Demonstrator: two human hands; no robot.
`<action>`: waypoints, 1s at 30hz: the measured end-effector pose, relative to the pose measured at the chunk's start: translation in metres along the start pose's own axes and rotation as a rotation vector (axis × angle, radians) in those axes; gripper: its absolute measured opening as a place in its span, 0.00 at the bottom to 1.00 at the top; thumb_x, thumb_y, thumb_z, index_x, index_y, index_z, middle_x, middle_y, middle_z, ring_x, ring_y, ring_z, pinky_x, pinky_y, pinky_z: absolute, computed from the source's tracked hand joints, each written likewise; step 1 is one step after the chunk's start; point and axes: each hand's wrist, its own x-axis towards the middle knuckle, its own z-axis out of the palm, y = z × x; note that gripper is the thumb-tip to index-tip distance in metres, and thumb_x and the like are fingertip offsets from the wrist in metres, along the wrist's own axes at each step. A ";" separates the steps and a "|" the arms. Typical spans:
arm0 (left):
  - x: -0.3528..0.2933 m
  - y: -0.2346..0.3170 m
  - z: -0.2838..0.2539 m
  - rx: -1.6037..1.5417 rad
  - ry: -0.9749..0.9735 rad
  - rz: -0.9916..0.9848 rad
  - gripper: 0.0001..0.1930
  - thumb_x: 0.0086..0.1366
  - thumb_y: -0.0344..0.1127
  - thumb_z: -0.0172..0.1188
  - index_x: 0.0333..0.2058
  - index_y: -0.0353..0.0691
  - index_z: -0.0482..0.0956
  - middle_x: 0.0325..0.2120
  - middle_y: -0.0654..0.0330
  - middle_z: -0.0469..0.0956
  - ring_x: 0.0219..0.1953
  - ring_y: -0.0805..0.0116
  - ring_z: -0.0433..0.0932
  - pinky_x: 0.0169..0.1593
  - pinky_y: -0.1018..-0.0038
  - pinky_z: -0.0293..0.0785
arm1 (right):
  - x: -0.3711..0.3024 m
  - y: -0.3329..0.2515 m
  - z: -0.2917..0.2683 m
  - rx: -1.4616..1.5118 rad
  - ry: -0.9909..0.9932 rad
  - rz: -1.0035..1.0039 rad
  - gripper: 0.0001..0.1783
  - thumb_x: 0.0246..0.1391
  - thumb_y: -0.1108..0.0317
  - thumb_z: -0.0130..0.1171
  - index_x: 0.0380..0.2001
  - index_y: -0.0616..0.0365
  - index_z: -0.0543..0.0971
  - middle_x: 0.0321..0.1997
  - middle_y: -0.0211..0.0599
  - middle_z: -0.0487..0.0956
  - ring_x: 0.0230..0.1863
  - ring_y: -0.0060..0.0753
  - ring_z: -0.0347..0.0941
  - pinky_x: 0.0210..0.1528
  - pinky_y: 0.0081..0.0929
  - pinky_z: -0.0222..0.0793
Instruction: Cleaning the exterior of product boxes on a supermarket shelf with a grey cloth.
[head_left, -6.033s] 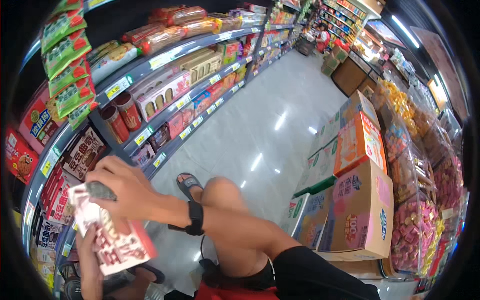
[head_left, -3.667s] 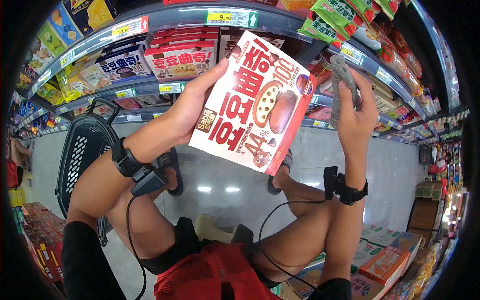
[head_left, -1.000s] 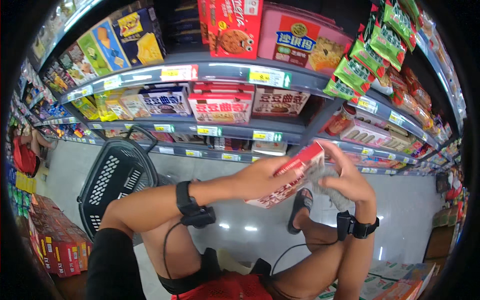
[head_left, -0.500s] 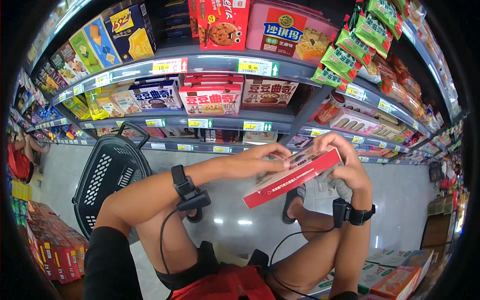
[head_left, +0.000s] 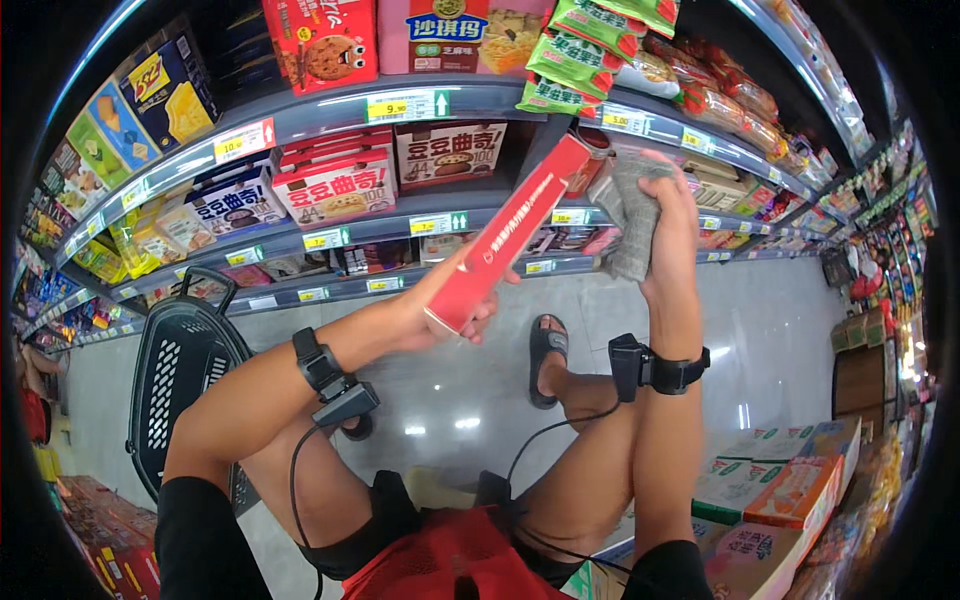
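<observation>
Red box now tilts steeper than in the previous frame, and the right hand has come off it. Head view: left hand holds the box's lower end, fingers curled around it; narrow red side faces the camera, upper end in front of the shelves. Right hand pinches a bunched grey cloth, just beside that upper end. Black basket sits left of the left forearm, on the floor.
</observation>
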 end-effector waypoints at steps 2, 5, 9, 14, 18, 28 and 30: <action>0.004 0.004 0.010 0.060 0.105 -0.019 0.32 0.68 0.67 0.47 0.55 0.46 0.71 0.29 0.70 0.75 0.28 0.77 0.75 0.37 0.74 0.74 | 0.002 0.002 -0.007 -0.029 0.101 -0.127 0.17 0.54 0.76 0.53 0.48 0.60 0.77 0.45 0.34 0.78 0.43 0.26 0.75 0.46 0.24 0.71; 0.001 0.011 0.036 0.128 0.433 -0.048 0.34 0.70 0.69 0.39 0.50 0.44 0.76 0.25 0.67 0.75 0.22 0.75 0.75 0.28 0.74 0.74 | -0.011 0.005 -0.004 -0.268 0.128 -0.380 0.14 0.54 0.78 0.54 0.45 0.60 0.76 0.44 0.35 0.79 0.43 0.25 0.75 0.46 0.26 0.72; 0.005 0.011 0.031 0.119 0.427 -0.007 0.32 0.70 0.68 0.39 0.52 0.47 0.75 0.29 0.71 0.77 0.25 0.81 0.75 0.28 0.79 0.72 | -0.025 0.017 0.022 -0.676 -0.145 -0.972 0.16 0.40 0.78 0.62 0.38 0.57 0.78 0.39 0.38 0.79 0.40 0.39 0.77 0.44 0.31 0.73; 0.007 0.010 0.013 -0.005 0.438 0.102 0.29 0.74 0.62 0.38 0.57 0.46 0.72 0.42 0.64 0.80 0.42 0.76 0.79 0.47 0.74 0.77 | -0.076 0.015 0.053 -0.643 -0.487 -0.921 0.19 0.28 0.78 0.62 0.32 0.59 0.80 0.41 0.43 0.79 0.41 0.48 0.77 0.45 0.38 0.73; 0.001 0.014 -0.011 0.069 0.359 0.117 0.28 0.75 0.59 0.38 0.56 0.42 0.73 0.47 0.61 0.79 0.50 0.72 0.78 0.54 0.71 0.75 | -0.084 0.010 0.056 -0.547 -0.674 -0.829 0.18 0.29 0.78 0.61 0.32 0.58 0.80 0.41 0.42 0.79 0.40 0.45 0.77 0.45 0.37 0.73; -0.013 0.027 0.039 0.194 0.440 0.076 0.28 0.73 0.61 0.43 0.52 0.41 0.75 0.32 0.63 0.80 0.29 0.77 0.79 0.35 0.75 0.78 | 0.005 0.023 0.003 -0.805 -0.213 -0.787 0.13 0.42 0.79 0.58 0.36 0.62 0.79 0.39 0.44 0.79 0.43 0.45 0.77 0.48 0.34 0.72; -0.016 0.030 0.042 0.244 0.345 0.209 0.26 0.76 0.53 0.43 0.56 0.36 0.72 0.44 0.60 0.80 0.41 0.80 0.80 0.45 0.78 0.78 | 0.011 0.023 -0.005 -0.821 -0.177 -0.788 0.13 0.43 0.79 0.58 0.36 0.62 0.79 0.39 0.44 0.79 0.42 0.44 0.77 0.48 0.33 0.72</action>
